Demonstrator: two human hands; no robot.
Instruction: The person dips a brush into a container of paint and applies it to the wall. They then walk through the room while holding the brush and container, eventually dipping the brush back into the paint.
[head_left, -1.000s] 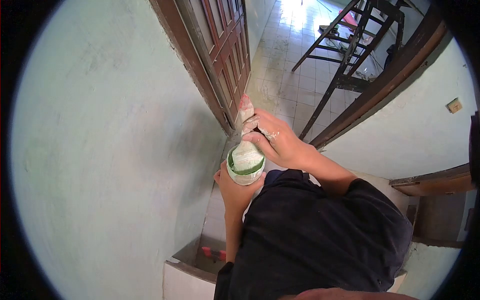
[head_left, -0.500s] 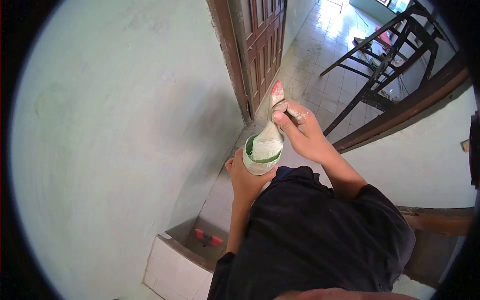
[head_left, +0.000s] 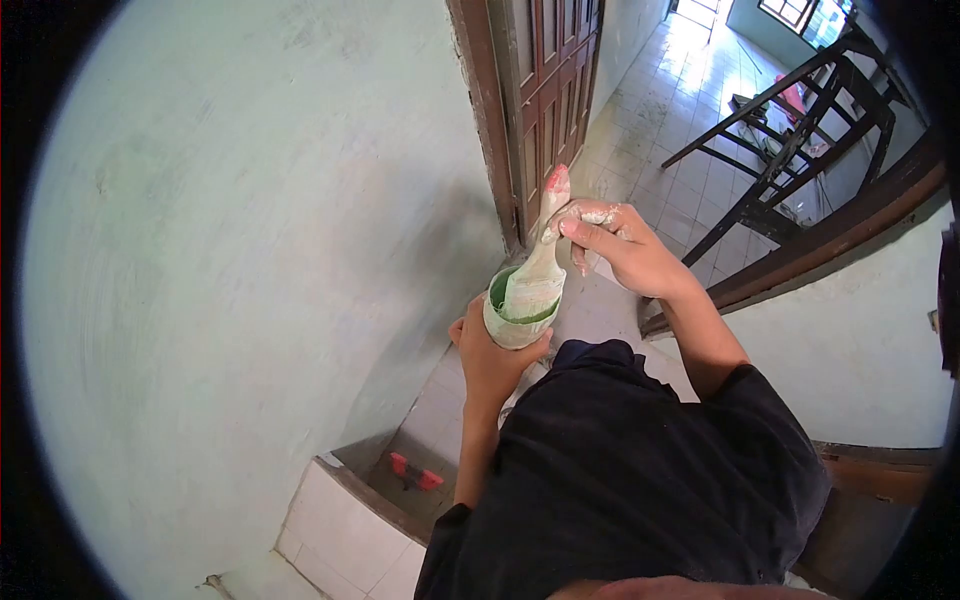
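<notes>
My left hand [head_left: 488, 357] grips a small green paint cup [head_left: 518, 318] from below, held up at chest height. My right hand [head_left: 622, 245] pinches the handle of a paint-caked brush [head_left: 540, 270] with a red tip, its bristles down inside the cup. White paint spatters my right fingers. A pale green wall [head_left: 240, 260] fills the left of the view, close beside the cup.
A brown wooden door and frame [head_left: 530, 110] stand just beyond the cup. A dark wooden ladder frame [head_left: 770, 150] leans over the tiled floor [head_left: 660, 110] at upper right. Below left is a white tiled ledge [head_left: 350, 540] with a red object [head_left: 415, 472] behind it.
The view has swung, so the door sits more to the right. My right hand has shifted higher up the brush handle, and the cup stays in my left hand.
</notes>
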